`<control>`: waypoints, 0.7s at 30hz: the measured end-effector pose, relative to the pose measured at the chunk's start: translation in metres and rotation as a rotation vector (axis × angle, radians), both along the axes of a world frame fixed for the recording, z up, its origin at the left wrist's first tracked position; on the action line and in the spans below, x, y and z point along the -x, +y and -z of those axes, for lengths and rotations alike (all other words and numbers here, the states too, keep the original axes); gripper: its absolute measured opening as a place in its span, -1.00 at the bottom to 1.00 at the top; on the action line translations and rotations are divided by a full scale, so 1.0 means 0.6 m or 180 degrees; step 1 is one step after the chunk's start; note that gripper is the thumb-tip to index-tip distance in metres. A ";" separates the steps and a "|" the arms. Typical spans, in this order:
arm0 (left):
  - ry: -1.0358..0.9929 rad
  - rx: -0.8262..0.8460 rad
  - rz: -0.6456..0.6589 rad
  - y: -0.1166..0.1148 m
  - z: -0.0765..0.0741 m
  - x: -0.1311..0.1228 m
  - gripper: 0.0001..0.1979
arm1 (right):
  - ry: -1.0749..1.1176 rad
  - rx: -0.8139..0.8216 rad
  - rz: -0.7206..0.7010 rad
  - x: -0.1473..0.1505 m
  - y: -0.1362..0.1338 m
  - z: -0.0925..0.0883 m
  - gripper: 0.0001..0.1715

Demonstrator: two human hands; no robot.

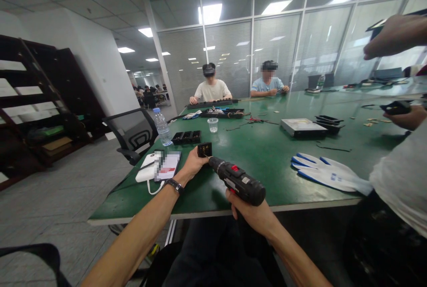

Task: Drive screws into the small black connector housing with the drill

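My left hand (192,164) grips a small black box-shaped part (204,149) and holds it upright on the green table (267,153). My right hand (248,210) is wrapped round the handle of a black electric screwdriver (238,181) with red markings. The driver's tip touches the lower right edge of the small part. A dark watch sits on my left wrist.
A phone (168,165) and a white power bank (147,167) lie left of my hand. Beyond are black trays (186,136), a water bottle (162,127), a plastic cup (212,124) and a disc drive (303,127). White gloves (328,173) lie right. A co-worker's arms (393,35) reach in at right; two people sit at the far end.
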State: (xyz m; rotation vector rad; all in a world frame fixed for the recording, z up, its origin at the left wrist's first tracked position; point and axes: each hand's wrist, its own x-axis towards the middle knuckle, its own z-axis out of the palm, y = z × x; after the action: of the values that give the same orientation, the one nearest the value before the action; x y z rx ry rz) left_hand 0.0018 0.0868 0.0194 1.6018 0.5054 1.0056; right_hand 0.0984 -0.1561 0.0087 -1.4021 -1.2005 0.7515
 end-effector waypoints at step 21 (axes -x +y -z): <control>0.0029 0.0015 -0.0015 -0.001 -0.003 0.001 -0.58 | 0.0008 -0.0072 -0.0037 0.000 -0.001 -0.005 -0.60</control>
State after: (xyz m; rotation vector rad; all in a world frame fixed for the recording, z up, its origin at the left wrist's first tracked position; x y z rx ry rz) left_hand 0.0015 0.0860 0.0215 1.6024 0.5175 1.0004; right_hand 0.0984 -0.1565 0.0114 -1.3764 -1.2126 0.7454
